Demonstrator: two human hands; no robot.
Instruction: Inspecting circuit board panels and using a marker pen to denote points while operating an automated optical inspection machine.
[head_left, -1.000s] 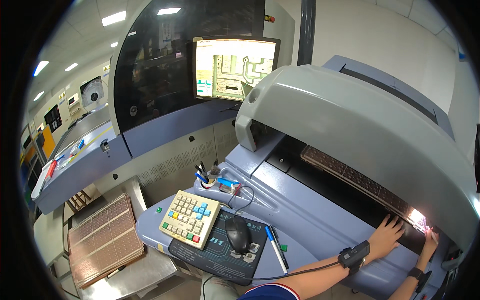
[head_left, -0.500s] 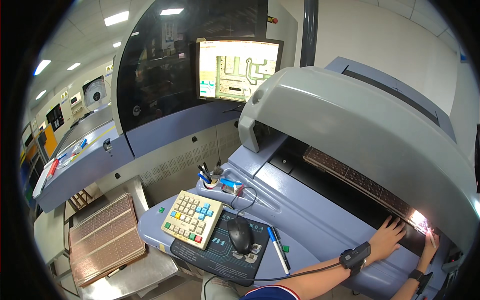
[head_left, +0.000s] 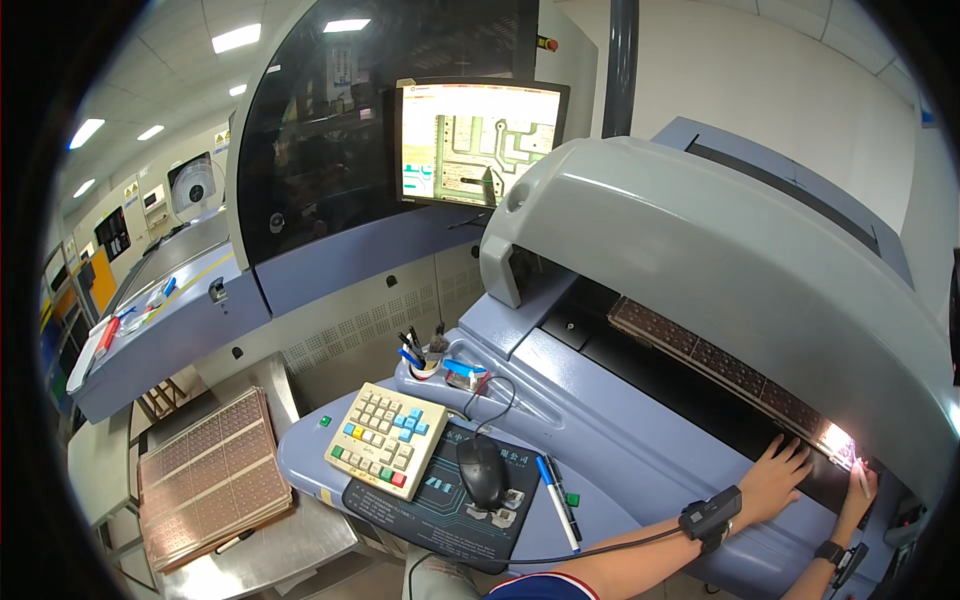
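My left hand [head_left: 776,482] lies flat with fingers spread, its fingertips on the dark bed beside the lit edge of a copper-coloured circuit board panel [head_left: 690,345]. To its right, my right hand [head_left: 858,492] pinches a slim, pale pen-like tool [head_left: 864,474] close to the bright light at the panel's right end. Where the tool's tip touches is lost in the glare. Most of the panel is hidden beneath a grey machine hood [head_left: 700,220]. On the monitor [head_left: 480,140], magnified circuit traces appear with a dark pointed shape over them.
On the blue-grey console are a beige keypad [head_left: 388,438], a black mouse [head_left: 482,472] on a mat, pens [head_left: 556,505] and a pen cup [head_left: 420,362]. A stack of copper-coloured panels [head_left: 212,475] rests on a metal table at left. A cable runs along my left forearm.
On the monitor the dark shape has changed and now shows as a pointed tip near the lower right of the traces. Both hands stay in nearly the same place.
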